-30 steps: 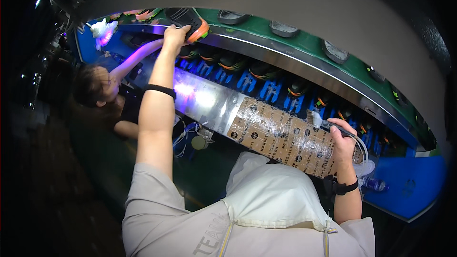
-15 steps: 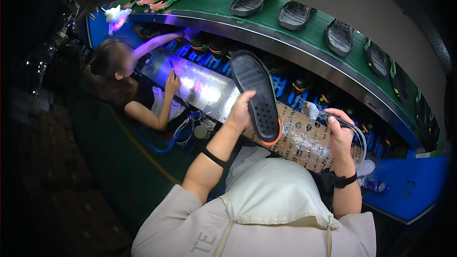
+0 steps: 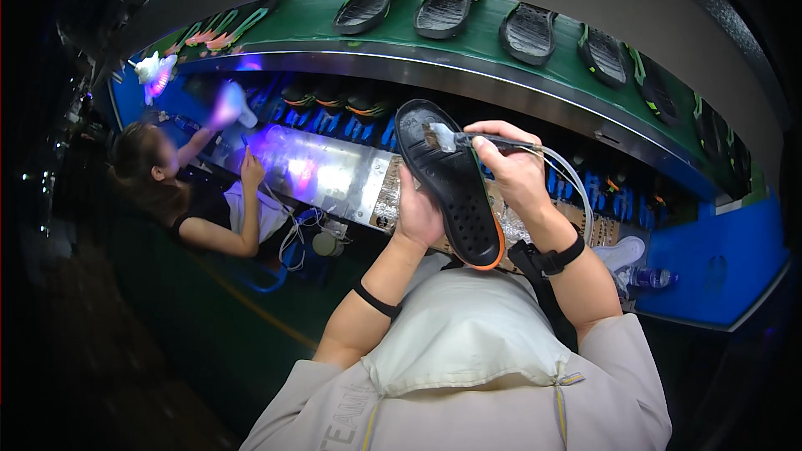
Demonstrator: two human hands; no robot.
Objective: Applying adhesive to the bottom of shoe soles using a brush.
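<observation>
A black sole (image 3: 452,188) tilts above the bench (image 3: 334,169), its far end toward the left, its near end pierced by rows of round holes and edged in orange. The left hand (image 3: 420,212) grips its left edge, thumb upright and the other fingers hidden behind; the right hand (image 3: 511,160) pinches a dark-handled brush (image 3: 472,141), its pale, brown-tipped head over the sole's far part. More soles (image 3: 528,32) line the green belt (image 3: 493,12) beyond.
</observation>
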